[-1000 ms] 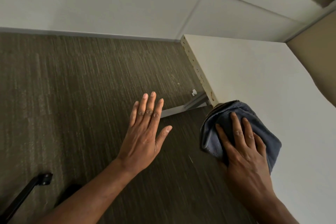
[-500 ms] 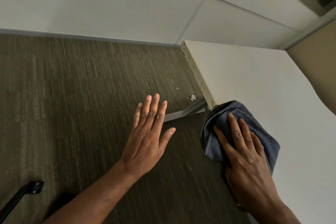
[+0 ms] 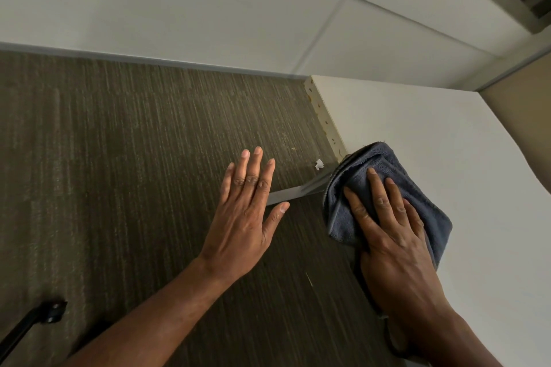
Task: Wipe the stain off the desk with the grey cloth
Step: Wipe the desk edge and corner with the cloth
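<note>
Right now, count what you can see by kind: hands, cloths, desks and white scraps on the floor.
Hands: 2 (left hand, right hand)
Grey cloth: 1
Desk: 1
White scrap: 1
Total: 5

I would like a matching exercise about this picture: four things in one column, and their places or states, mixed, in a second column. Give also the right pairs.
Column one
1. left hand
2. right hand
3. grey cloth
4. white scrap

Column two
A. lies on the carpet near the desk
B. presses flat on the cloth
C. spread over the carpet, holding nothing
D. at the desk's left edge, partly hanging over it

Pairs: 1-C, 2-B, 3-D, 4-A
</note>
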`<state>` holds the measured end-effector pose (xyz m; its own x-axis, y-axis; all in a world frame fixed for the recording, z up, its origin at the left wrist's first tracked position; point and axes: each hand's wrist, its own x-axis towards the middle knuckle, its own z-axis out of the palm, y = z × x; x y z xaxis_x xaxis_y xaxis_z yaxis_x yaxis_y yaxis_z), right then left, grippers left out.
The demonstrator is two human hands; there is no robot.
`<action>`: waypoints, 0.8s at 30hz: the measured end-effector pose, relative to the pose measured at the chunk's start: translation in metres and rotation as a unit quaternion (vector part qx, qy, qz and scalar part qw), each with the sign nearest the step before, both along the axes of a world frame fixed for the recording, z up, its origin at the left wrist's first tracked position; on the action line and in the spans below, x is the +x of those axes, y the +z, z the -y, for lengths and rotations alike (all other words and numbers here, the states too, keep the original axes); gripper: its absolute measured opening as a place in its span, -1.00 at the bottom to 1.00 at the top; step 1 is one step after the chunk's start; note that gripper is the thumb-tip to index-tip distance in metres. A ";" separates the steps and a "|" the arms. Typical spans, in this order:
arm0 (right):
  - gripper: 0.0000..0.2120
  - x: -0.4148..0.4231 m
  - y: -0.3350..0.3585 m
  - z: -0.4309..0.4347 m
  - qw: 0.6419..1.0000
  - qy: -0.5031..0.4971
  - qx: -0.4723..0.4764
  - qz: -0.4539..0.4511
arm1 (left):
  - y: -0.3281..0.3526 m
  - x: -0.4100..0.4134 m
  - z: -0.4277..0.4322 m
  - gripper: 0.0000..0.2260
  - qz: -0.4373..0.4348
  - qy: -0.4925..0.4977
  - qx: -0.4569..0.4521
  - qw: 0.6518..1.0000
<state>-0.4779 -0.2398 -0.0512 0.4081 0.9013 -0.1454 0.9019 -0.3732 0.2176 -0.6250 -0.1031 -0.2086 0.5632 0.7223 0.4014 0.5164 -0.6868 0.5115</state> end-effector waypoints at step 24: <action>-0.24 0.019 -0.008 -0.095 0.999 0.025 0.040 -0.008 | -0.010 0.028 -0.054 -0.37 0.063 0.014 -0.010 0.998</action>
<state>-0.4592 -0.1445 -0.0591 0.3603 0.9295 -0.0786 0.9231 -0.3431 0.1734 -0.5972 -0.0491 -0.2186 0.4882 0.7456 0.4536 0.4654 -0.6621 0.5875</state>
